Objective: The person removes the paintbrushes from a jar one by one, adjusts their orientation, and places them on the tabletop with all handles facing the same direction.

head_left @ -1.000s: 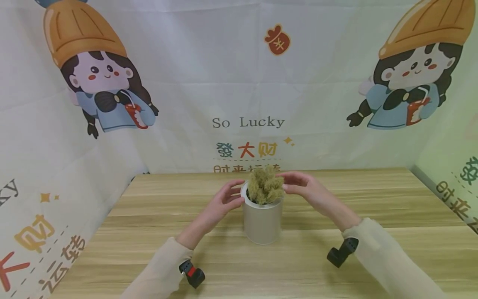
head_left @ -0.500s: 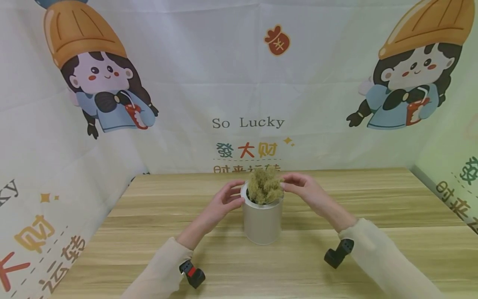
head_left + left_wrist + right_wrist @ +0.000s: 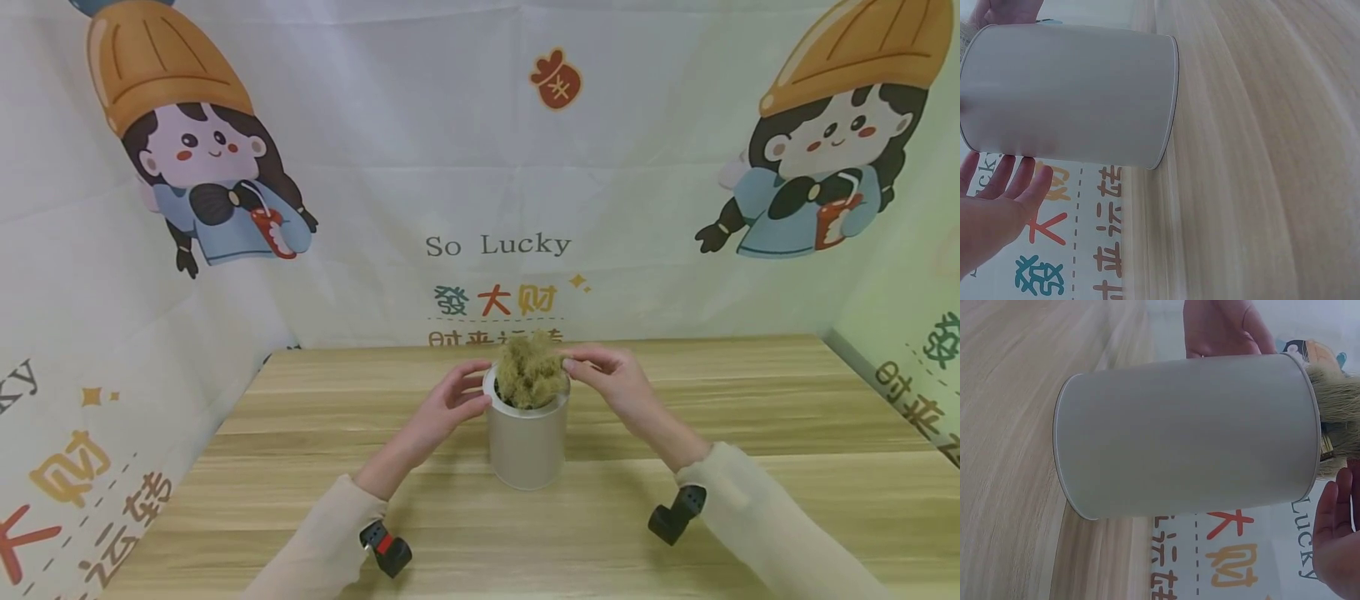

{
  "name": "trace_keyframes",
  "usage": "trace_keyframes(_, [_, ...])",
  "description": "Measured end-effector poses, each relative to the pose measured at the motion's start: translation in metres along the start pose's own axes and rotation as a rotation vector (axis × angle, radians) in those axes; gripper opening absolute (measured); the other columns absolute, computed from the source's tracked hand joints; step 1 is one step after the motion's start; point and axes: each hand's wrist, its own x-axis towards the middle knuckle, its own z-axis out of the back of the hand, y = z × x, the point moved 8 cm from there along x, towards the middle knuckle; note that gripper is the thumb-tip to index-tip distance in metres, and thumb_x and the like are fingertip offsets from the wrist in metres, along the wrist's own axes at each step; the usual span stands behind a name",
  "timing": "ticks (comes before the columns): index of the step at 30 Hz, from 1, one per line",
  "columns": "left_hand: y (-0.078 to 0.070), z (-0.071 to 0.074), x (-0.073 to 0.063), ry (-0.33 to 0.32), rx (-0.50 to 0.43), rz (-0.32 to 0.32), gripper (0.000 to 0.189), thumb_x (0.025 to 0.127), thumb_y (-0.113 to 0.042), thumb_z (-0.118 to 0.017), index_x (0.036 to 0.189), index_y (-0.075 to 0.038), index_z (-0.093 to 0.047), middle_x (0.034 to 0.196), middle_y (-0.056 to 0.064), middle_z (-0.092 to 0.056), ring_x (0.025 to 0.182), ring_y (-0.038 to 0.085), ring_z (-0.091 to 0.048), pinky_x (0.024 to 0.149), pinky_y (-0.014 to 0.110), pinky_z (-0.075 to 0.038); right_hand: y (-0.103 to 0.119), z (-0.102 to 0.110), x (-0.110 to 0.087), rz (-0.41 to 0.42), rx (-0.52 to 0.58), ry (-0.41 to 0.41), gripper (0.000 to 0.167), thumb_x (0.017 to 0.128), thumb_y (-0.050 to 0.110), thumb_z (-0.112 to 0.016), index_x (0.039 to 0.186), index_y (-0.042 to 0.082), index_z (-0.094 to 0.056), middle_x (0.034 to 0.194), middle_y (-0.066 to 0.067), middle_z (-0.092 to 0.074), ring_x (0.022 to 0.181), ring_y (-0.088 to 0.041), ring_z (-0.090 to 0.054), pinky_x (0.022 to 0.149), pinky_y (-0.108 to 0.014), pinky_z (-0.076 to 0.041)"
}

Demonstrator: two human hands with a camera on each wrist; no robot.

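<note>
A pale grey cylindrical pot [image 3: 527, 450] stands upright on the table, also large in the left wrist view as a smooth pot wall [image 3: 1072, 94]. Out of its top rises a bushy yellow-green tuft of dried grass [image 3: 531, 371], partly visible in the right wrist view as bristly grass [image 3: 1338, 400]. My left hand [image 3: 450, 404] holds the pot's left side near the rim, thumb in front and fingers reaching behind; its fingertips [image 3: 1022, 165] meet the wall. At the tuft's right edge, my right hand [image 3: 618, 379] pinches the grass between thumb and fingertips; the contact is partly hidden.
The wooden table [image 3: 315, 467] spreads out around the pot. A white printed cloth [image 3: 360, 192] hangs behind and at both sides. Black wrist cameras [image 3: 386, 550] sit on both sleeves.
My right hand has shifted slightly left and its thumb and fingertips have come closer together at the grass. The tuft's right side has moved a little inward. Left hand and pot stay in place.
</note>
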Motion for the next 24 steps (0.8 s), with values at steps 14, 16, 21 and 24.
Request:
trace_keyframes(14, [0.000, 0.001, 0.001, 0.001, -0.008, -0.002, 0.048, 0.088, -0.013, -0.056, 0.131, -0.008, -0.035, 0.131, 0.016, -0.036, 0.116, 0.029, -0.040, 0.091, 0.039, -0.038, 0.013, 0.003, 0.004, 0.005, 0.049, -0.095, 0.012, 0.088, 0.009, -0.054, 0.095, 0.004, -0.061, 0.086, 0.000, -0.059, 0.077, -0.013, -0.054, 0.071, -0.028, -0.048])
trace_keyframes(16, [0.000, 0.001, 0.001, 0.000, -0.007, 0.000, 0.048, 0.088, -0.013, -0.055, 0.131, -0.008, -0.035, 0.131, 0.016, -0.036, 0.116, 0.029, -0.040, 0.091, 0.039, -0.038, 0.013, 0.002, 0.004, -0.016, 0.027, -0.099, 0.016, 0.089, 0.010, -0.053, 0.098, -0.003, -0.057, 0.085, -0.002, -0.057, 0.077, -0.013, -0.053, 0.071, -0.028, -0.047])
trace_keyframes(21, [0.001, 0.001, 0.001, 0.002, -0.003, 0.008, 0.048, 0.088, -0.013, -0.055, 0.132, -0.009, -0.035, 0.131, 0.017, -0.036, 0.117, 0.030, -0.039, 0.092, 0.041, -0.037, 0.008, 0.002, 0.005, -0.080, -0.008, -0.109, 0.021, 0.091, 0.012, -0.050, 0.101, -0.006, -0.053, 0.085, -0.003, -0.054, 0.077, -0.012, -0.052, 0.072, -0.026, -0.047])
trace_keyframes(24, [0.001, 0.000, 0.000, 0.003, -0.005, 0.011, 0.048, 0.088, -0.013, -0.055, 0.132, -0.009, -0.035, 0.131, 0.017, -0.036, 0.117, 0.030, -0.039, 0.092, 0.043, -0.036, 0.004, 0.002, 0.005, -0.092, -0.007, -0.115, 0.021, 0.090, 0.011, -0.051, 0.102, -0.007, -0.052, 0.086, -0.003, -0.054, 0.077, -0.012, -0.051, 0.072, -0.027, -0.047])
